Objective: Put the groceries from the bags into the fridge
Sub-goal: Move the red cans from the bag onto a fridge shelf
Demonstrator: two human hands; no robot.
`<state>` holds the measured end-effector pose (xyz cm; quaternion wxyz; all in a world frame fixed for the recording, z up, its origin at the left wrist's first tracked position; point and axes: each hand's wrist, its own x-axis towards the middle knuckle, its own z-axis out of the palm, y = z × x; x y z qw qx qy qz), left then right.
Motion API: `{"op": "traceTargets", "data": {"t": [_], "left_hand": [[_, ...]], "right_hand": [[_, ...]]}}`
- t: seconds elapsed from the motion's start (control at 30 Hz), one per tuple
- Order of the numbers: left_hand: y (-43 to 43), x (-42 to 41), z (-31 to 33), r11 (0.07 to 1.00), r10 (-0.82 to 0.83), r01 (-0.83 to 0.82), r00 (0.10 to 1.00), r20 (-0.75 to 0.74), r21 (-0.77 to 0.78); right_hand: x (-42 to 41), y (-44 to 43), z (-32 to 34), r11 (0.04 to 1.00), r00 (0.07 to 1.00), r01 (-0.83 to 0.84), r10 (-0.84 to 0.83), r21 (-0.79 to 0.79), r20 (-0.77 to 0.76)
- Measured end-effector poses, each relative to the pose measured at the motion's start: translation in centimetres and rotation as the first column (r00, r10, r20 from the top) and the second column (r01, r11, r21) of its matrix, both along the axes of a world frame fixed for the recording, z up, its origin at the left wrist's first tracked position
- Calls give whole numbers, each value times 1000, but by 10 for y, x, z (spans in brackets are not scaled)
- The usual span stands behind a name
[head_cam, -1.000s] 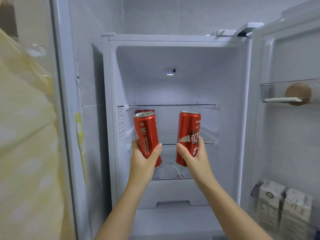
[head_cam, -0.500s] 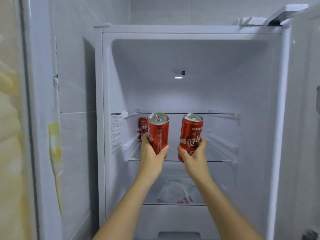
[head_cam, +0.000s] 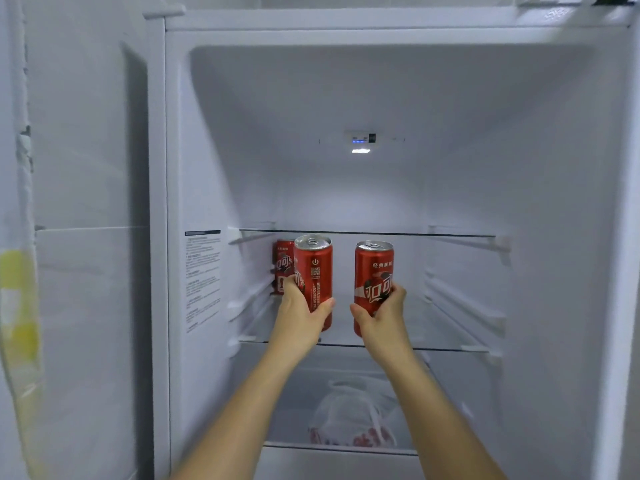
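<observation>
Fridge (head_cam: 519, 133) stands open, interior lit, with a control panel (head_cam: 362, 140) glowing on the back wall. Left hand (head_cam: 299, 313) grips the left can (head_cam: 315, 268) around its lower half: the thumb wraps the near right side, the fingers curl behind the left side, and the upper half and lid stand clear above the hand. Right hand (head_cam: 384, 317) grips the right can (head_cam: 372, 268) likewise low on its body, thumb on the near left side and fingers round the right; the printed face and lid show above the grip. Both cans are upright, side by side and apart, inside the compartment between the upper shelf (head_cam: 415, 233) and the middle shelf (head_cam: 450, 348), over the left-centre of the middle shelf. Whether their bases touch the glass cannot be told. A rear can (head_cam: 284, 263) stands upright at the back left of the same compartment, just behind and left of the left can, partly hidden by it. A printed label (head_cam: 203, 278) is on the left inner wall. A white plastic bag (head_cam: 349, 417) with red contents lies in the compartment below the middle shelf.
</observation>
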<state>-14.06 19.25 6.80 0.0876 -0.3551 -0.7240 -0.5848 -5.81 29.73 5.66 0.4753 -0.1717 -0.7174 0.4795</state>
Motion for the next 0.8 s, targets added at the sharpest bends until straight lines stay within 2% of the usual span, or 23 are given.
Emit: {"op": "traceTargets", "data": {"t": [0.23, 0.63, 0.8], "left_hand": [[9, -17, -1, 990, -64, 67, 998, 28, -126], [31, -39, -9, 972, -103, 115, 992, 68, -206], [55, -58, -2, 948, -59, 85, 994, 94, -305]], "right_hand": [[-12, 8, -5, 999, 993, 29, -25, -36, 116], [-25, 28, -4, 999, 967, 27, -14, -46, 254], [-43, 53, 4, 994, 886, 102, -77, -30, 456]]}}
